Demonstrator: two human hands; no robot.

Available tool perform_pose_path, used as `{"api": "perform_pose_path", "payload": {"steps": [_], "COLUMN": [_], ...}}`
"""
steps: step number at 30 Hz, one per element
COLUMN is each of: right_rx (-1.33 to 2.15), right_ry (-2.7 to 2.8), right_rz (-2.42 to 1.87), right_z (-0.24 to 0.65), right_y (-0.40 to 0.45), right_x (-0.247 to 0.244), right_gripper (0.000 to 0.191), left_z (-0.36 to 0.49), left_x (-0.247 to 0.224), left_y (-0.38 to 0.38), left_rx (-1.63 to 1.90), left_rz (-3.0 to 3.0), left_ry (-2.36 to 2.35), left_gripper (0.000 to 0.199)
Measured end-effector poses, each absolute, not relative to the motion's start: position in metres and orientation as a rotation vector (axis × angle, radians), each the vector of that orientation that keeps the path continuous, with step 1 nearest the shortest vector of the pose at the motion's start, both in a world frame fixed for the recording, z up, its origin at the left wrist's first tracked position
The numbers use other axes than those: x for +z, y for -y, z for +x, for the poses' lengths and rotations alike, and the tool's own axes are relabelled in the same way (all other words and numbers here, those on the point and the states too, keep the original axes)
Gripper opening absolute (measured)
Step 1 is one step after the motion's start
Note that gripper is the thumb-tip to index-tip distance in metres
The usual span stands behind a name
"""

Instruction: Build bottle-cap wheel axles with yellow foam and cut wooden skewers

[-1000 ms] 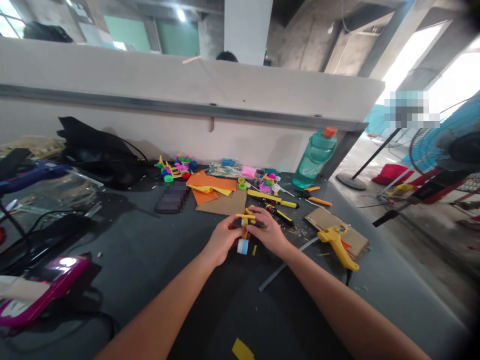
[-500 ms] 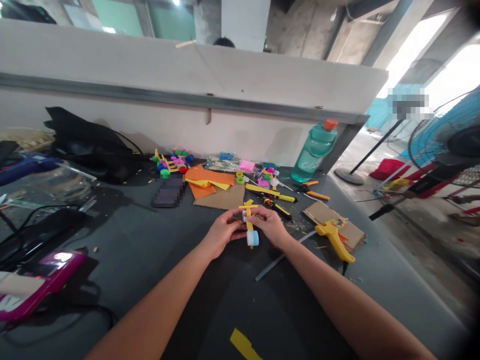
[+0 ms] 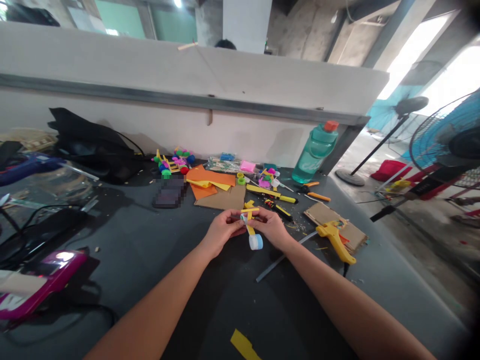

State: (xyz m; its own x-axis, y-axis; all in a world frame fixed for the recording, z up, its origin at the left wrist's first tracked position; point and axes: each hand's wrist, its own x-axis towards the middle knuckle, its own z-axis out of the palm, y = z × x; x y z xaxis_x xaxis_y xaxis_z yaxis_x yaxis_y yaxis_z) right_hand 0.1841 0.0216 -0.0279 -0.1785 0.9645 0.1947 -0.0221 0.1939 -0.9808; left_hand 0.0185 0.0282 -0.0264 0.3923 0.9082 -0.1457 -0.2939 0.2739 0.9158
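Left hand (image 3: 224, 232) and right hand (image 3: 270, 228) nearly closed, fingertips pinching yellow stick model (image 3: 249, 220) steady from both sides; blue cap wheel (image 3: 255, 242) below hands; glue gun (image 3: 335, 241) right of right hand.

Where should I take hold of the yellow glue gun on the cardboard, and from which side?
Best take the handle of the yellow glue gun with your right hand, coming from the near side. The gun lies on the cardboard and the handle points toward you, past the cardboard edge, so it seems free to wrap around.
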Motion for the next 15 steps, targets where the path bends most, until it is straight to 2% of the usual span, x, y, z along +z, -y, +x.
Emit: {"api": "perform_pose_path", "payload": {"steps": [15], "right_rx": [1.229], "right_ry": [1.333], "right_rz": [-1.038], "right_z": [0.1804], "right_y": [-0.0213], "right_x": [-0.0325], "right_gripper": [0.029], "left_z": [0.0199], "left_x": [-0.0266], "left_y": [-0.0277], "left_rx": [0.928], "left_rz": [0.945], "left_ry": [-0.829], "left_gripper": [0.029]}}
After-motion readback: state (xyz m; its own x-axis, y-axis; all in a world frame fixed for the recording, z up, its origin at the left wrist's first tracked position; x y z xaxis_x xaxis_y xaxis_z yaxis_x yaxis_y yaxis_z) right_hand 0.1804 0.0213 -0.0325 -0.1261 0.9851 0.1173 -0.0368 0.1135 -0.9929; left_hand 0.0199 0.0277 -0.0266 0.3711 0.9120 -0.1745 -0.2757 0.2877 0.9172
